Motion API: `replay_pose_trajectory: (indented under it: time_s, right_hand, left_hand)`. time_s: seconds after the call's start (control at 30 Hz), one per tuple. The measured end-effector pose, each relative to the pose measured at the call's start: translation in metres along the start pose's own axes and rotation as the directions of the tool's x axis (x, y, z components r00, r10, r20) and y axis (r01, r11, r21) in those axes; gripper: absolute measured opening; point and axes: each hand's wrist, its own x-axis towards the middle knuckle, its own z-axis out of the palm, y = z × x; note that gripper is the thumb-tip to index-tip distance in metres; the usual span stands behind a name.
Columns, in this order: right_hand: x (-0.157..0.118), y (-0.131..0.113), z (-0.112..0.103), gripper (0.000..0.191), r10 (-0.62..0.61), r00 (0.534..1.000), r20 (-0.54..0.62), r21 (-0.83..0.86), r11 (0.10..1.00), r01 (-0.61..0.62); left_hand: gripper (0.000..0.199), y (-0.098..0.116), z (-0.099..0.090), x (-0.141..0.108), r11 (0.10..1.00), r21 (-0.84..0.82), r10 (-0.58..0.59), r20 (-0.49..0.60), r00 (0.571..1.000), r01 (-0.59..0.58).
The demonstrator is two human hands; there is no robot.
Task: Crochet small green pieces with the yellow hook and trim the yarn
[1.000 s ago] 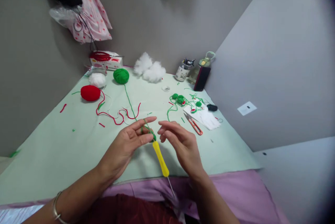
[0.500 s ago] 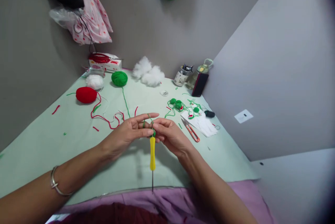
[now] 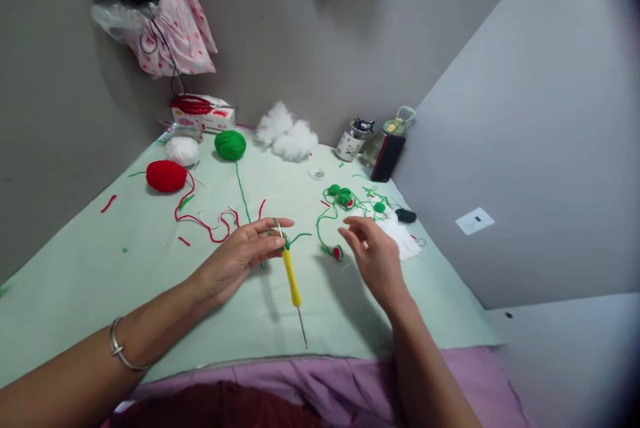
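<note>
The yellow-handled hook (image 3: pixel 291 279) slants over the near part of the counter (image 3: pixel 330 321), its top by a small green crochet piece (image 3: pixel 287 242), both pinched in the fingers of the left hand (image 3: pixel 233 258). The right hand (image 3: pixel 377 261) has just come off the work, so the left alone bears it; the right's thumb and forefinger stand slightly apart, with nothing visible between them. A little red-and-green piece (image 3: pixel 338 253) now shows between the hands. Over the pale cover lie yarn scraps, with white stuffing (image 3: pixel 295 141) towards the grey wall (image 3: pixel 260 28).
</note>
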Motion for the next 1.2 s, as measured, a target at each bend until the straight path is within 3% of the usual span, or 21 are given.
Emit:
replay_pose_trajectory:
  time_s: [0.07,0.17,0.23,0.3,0.5,0.77,0.83,0.93,1.03,1.13,1.2]
  right_hand:
    - [-0.001,0.017,-0.010,0.023,0.057,0.998,0.018,-0.446,0.894,-0.043]
    - [-0.005,0.036,-0.015,0.021,0.171,0.969,0.179,-0.699,0.715,0.003]
    - [-0.006,0.045,-0.015,0.020,0.180,0.946,0.269,-0.715,0.695,0.071]
    - [-0.006,0.052,-0.012,0.027,0.148,0.948,0.283,-0.703,0.704,0.100]
    - [-0.004,0.065,-0.010,0.027,0.140,0.972,0.189,-0.664,0.747,0.022]
    - [-0.004,0.070,-0.017,0.028,0.144,0.979,0.145,-0.680,0.733,-0.007]
    - [-0.006,0.069,-0.021,0.028,0.099,0.993,0.063,-0.575,0.817,-0.045]
    - [-0.011,0.057,-0.027,0.025,0.072,0.997,0.013,-0.104,0.992,-0.070]
    - [-0.016,0.031,-0.029,0.031,0.150,0.970,0.193,0.325,0.923,-0.207]
    - [-0.018,0.002,-0.022,0.031,0.121,0.939,0.321,0.480,0.834,-0.271]
    - [-0.018,-0.013,-0.013,0.035,0.069,0.931,0.357,0.497,0.830,-0.252]
  left_hand:
    - [0.029,-0.002,-0.002,0.001,0.999,-0.038,0.001,0.005,1.000,0.000]
    - [0.029,-0.004,-0.003,0.003,0.996,-0.086,-0.014,0.005,1.000,0.014]
    - [0.029,-0.004,-0.002,0.003,0.992,-0.120,-0.029,0.000,1.000,0.028]
    - [0.029,-0.003,-0.001,0.003,0.988,-0.153,-0.036,-0.003,0.999,0.036]
    - [0.034,0.000,-0.004,-0.001,0.976,-0.215,-0.020,0.055,0.998,0.032]
    - [0.028,0.001,-0.004,-0.002,0.965,-0.260,-0.030,0.026,0.999,0.036]
    - [0.027,0.000,-0.005,-0.003,0.964,-0.264,-0.036,0.022,0.999,0.040]
    - [0.026,-0.001,-0.005,-0.003,0.961,-0.271,-0.047,0.032,0.998,0.054]
    - [0.027,-0.003,-0.003,-0.003,0.957,-0.281,-0.057,0.048,0.997,0.069]
    - [0.027,-0.003,-0.001,-0.004,0.954,-0.288,-0.069,0.057,0.996,0.083]
    - [0.027,-0.004,0.000,-0.005,0.952,-0.293,-0.074,0.063,0.995,0.089]
